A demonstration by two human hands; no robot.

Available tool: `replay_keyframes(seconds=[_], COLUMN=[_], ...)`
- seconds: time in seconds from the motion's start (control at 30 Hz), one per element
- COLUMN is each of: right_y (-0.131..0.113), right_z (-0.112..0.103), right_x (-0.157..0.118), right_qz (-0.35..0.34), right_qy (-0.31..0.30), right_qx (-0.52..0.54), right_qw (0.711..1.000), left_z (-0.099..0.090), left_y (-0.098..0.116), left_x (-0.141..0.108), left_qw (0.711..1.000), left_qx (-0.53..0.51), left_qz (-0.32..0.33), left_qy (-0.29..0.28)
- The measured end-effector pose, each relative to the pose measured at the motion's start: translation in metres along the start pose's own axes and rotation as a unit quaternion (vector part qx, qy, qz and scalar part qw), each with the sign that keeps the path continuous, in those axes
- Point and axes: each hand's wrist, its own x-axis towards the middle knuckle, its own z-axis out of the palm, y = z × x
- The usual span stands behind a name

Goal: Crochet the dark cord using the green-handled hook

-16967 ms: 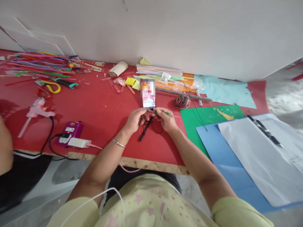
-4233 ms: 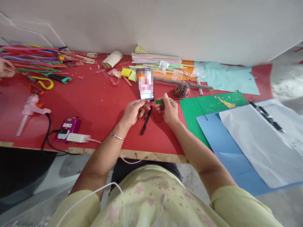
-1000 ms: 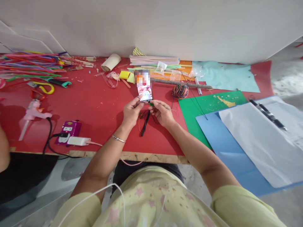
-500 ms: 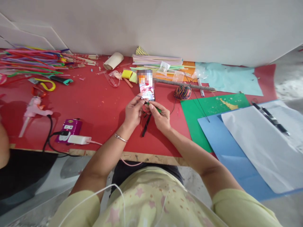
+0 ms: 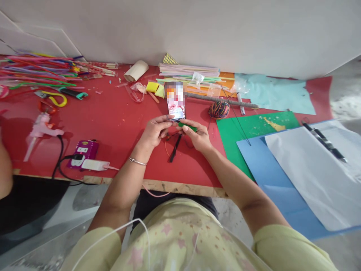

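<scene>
My right hand (image 5: 197, 134) is closed on a small tool with a green handle (image 5: 188, 127), its thin tip toward the left. Opposite it, my left hand (image 5: 156, 130) is pinched near that tip; what lies between its fingertips is too small to make out. Dark and orange yarn strands hang below the hands beside a short black stick (image 5: 175, 149) on the red table (image 5: 113, 124). Just beyond the fingertips a lit phone (image 5: 176, 103) leans or lies. To the right sits a multicoloured yarn ball (image 5: 219, 110).
Pipe cleaners (image 5: 36, 71), yellow-handled scissors (image 5: 58, 98), a pink glue gun (image 5: 42, 126) and a purple power socket (image 5: 86, 150) are on the left. A green sheet (image 5: 239, 131) and blue folder (image 5: 262, 169) lie right. Another person's arm (image 5: 4, 169) shows at far left.
My hands have moved slightly apart, the left one leftward and the right one rightward. More of the green handle and of the strands below shows.
</scene>
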Motion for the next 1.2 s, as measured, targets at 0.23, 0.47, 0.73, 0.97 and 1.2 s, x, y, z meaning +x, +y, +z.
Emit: replay_keyframes(seconds=[0.23,0.47,0.73,0.97,1.2], right_y=[0.005,-0.001,0.002,0.000,0.006], right_z=[0.004,-0.017,-0.024,-0.026,-0.020], right_x=[-0.005,0.005,0.009,0.011,0.006], right_qz=[-0.020,-0.014,-0.088,-0.118,-0.069], right_qy=[-0.006,-0.064,-0.094,-0.120,-0.088], right_qx=[0.000,-0.079,-0.145,-0.155,-0.128], right_qw=[1.000,0.995,0.981,0.974,0.986], left_z=[-0.001,-0.006,-0.009,-0.014,-0.015], left_y=[0.002,0.004,0.005,0.004,0.002], left_x=[-0.001,0.001,0.003,0.005,0.005], left_qw=[0.997,0.998,0.996,0.995,0.994], left_qx=[-0.056,0.018,0.010,-0.004,-0.026], left_qz=[-0.052,-0.051,-0.079,-0.091,-0.101], left_qy=[-0.023,-0.015,-0.027,-0.038,-0.034])
